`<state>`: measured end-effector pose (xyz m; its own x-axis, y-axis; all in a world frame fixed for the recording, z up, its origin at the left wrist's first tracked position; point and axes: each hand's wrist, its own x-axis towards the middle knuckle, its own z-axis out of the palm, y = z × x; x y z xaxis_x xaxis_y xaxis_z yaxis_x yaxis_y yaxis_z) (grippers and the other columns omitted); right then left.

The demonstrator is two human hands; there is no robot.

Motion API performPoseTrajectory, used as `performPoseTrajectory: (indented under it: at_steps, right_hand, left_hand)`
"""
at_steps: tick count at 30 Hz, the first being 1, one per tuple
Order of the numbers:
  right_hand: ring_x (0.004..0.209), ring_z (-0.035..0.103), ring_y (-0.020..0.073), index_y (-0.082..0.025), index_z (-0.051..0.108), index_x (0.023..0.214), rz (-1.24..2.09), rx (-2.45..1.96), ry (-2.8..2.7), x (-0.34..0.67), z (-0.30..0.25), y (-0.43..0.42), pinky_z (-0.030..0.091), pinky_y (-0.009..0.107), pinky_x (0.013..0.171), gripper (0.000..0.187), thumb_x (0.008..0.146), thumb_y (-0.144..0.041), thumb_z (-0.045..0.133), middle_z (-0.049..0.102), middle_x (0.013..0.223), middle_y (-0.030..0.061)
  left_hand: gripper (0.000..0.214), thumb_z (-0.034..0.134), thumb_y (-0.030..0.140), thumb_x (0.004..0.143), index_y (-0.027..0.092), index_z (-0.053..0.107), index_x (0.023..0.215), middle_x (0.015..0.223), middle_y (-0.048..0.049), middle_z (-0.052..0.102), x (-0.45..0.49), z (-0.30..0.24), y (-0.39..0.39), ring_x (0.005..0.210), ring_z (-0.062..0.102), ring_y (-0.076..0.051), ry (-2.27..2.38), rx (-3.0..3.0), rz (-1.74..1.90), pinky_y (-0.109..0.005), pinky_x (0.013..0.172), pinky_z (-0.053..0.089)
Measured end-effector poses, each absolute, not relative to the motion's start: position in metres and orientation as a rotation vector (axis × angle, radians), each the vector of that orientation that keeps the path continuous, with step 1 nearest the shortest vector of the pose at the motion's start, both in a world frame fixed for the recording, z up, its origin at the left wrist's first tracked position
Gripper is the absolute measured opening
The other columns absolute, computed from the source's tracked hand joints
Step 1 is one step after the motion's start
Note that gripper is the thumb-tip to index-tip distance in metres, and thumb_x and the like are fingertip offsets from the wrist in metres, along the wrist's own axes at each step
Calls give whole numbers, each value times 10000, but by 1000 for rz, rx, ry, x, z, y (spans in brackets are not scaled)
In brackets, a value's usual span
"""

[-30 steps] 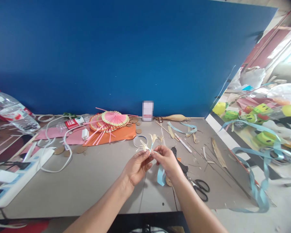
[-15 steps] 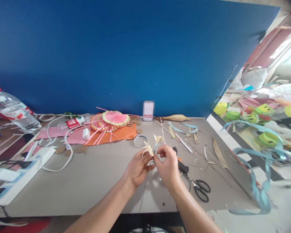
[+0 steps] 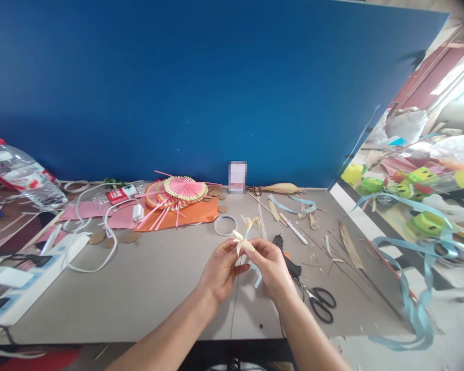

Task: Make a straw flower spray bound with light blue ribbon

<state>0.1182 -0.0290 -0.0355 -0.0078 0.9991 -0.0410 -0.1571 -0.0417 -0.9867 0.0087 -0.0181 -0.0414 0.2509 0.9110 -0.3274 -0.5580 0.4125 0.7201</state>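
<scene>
A cream-coloured handmade flower (image 3: 241,244) with pointed petals is held above the middle of the table. My left hand (image 3: 221,265) pinches it from the left, around its thin stem. From the right, my right hand (image 3: 271,262) has thumb and fingers closed at the flower's base and petals. A pale blue ribbon (image 3: 259,279) hangs below, between the hands. A second pale bloom (image 3: 251,222) stands just behind the fingers. The fingertips hide where stem and ribbon meet. Right of my right hand lies a black glue gun (image 3: 292,265), with black-handled scissors (image 3: 321,304) nearer the front edge.
Pink and orange paper fans (image 3: 183,190) lie at back left beside a roll of tape (image 3: 225,225). A white power strip (image 3: 38,281) and cable occupy the left. On the right are a white pen (image 3: 294,229), dried husks (image 3: 350,245) and blue ribbon (image 3: 421,309). A blue panel (image 3: 232,93) rises behind.
My right hand has shifted its fingers onto the flower's petals, and the flower has turned slightly. More of the blue ribbon now shows hanging below the hands.
</scene>
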Motion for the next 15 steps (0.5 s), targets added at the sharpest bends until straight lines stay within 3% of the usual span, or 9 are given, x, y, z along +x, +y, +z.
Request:
performPoseTrajectory:
  at_steps: [4,10,15]
  right_hand:
    - [673,505,130,-163,605,671,1480,-968,-964,121,-36,-28,373,247,685,122,690,-284,599,581,669,14]
    - [597,440,91,-147,585,599,1545,-935,-957,127,-37,-25,334,213,620,110,653,-227,636,514,585,-17]
    - [575,384,84,-136,580,621,1565,-909,-981,129,-42,-24,295,219,589,128,653,-245,639,471,581,-22]
  left_hand:
    - [179,673,286,619,191,569,729,794,8,547,9,-39,-20,739,510,-103,778,527,1013,-197,579,415]
    - [195,644,335,636,157,620,713,693,-13,533,0,-38,-12,670,481,-97,820,780,897,-166,493,322]
    - [337,637,359,627,174,626,908,753,-23,558,-11,-36,-1,672,469,-109,965,1117,819,-190,528,310]
